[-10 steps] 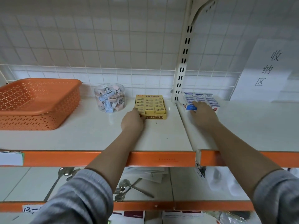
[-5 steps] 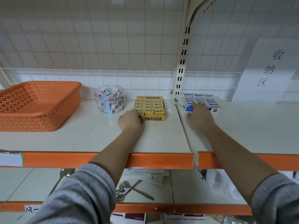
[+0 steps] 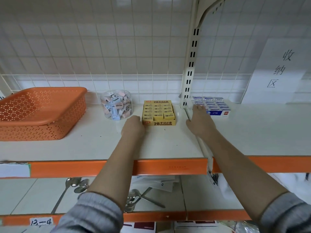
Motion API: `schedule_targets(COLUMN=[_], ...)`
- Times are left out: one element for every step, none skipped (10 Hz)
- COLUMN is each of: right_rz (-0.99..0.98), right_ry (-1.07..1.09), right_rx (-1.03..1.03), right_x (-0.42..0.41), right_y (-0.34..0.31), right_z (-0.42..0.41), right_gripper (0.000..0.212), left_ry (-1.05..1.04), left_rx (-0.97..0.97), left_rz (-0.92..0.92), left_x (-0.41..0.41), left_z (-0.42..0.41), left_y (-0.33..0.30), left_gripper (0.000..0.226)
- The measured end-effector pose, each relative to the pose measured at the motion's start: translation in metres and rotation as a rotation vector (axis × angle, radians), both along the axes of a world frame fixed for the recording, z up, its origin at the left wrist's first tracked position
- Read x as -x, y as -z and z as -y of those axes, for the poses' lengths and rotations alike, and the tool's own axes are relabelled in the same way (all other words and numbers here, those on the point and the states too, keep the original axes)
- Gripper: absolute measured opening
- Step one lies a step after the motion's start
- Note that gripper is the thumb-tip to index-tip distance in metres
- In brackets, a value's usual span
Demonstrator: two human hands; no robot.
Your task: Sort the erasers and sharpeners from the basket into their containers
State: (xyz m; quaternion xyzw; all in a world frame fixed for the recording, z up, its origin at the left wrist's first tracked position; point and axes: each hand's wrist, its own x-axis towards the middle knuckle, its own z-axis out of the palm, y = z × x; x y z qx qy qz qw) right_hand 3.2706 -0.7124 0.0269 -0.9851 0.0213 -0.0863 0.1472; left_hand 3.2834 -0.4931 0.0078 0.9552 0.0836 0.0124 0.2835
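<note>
**A:** Head view looks straight onto the shelf. How much is left, would you say?

**B:** Not much, by my guess. The orange perforated plastic basket (image 3: 42,111) sits at the far left, and from this low angle I can't see its floor, so I can't swear it's empty. Nothing shows above the rim.

**A:** And the containers?

**B:** The clear round plastic jar (image 3: 116,104) is packed with small pastel sharpeners. Just right of it, the yellow cardboard tray of 2B erasers (image 3: 159,113) looks full, rows tidy. Past the upright post, the blue-and-white box of erasers (image 3: 213,105) looks filled too.

**A:** What are the hands doing?

**B:** The left hand (image 3: 133,127) is at the yellow tray's front left corner, fingers curled under; whether it's pinching an eraser or just nudging the tray, I can't tell. The right hand (image 3: 200,121) reaches with fingers extended, fingertips touching the blue box's near left corner, holding nothing I can see.

**A:** So finishing touches?

**B:** That's my reading: squaring things up, then a check of the basket.
</note>
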Motion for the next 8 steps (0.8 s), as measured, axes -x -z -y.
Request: schedule_targets(right_rz=[0.01,-0.014,-0.183,-0.266,-0.261,-0.249,-0.277,-0.244], right_ry=[-0.045,-0.162,-0.324,-0.364,-0.318,-0.297,-0.274,-0.251], right_rx=[-0.013,-0.03,0.034,0.121,0.148,0.15,0.117,0.044], right_x=[0.009,0.016,0.02,0.018,0.018,0.021,0.022,0.035], right_y=[-0.004,-0.003,0.001,0.005,0.008,0.008,0.005,-0.001], right_z=[-0.025,-0.049,-0.068,-0.078,-0.08,-0.083,-0.086,-0.089], right_gripper=[0.063,0.053,0.057,0.06,0.058,0.056,0.056,0.056], left_ry=[-0.028,-0.042,-0.05,-0.031,-0.013,-0.004,0.02,0.024], left_rx=[0.059,0.041,0.02,0.008,-0.005,0.0,-0.006,0.009], left_rz=[-0.045,-0.008,0.044,0.061,0.065,0.075,0.066,0.07], left_x=[0.003,0.009,0.016,0.023,0.028,0.034,0.038,0.049], left_z=[-0.017,-0.036,-0.052,-0.064,-0.075,-0.085,-0.094,-0.098], left_y=[-0.002,-0.005,-0.007,-0.007,-0.004,-0.002,0.0,0.001], left_gripper=[0.049,0.046,0.041,0.039,0.039,0.038,0.038,0.038])
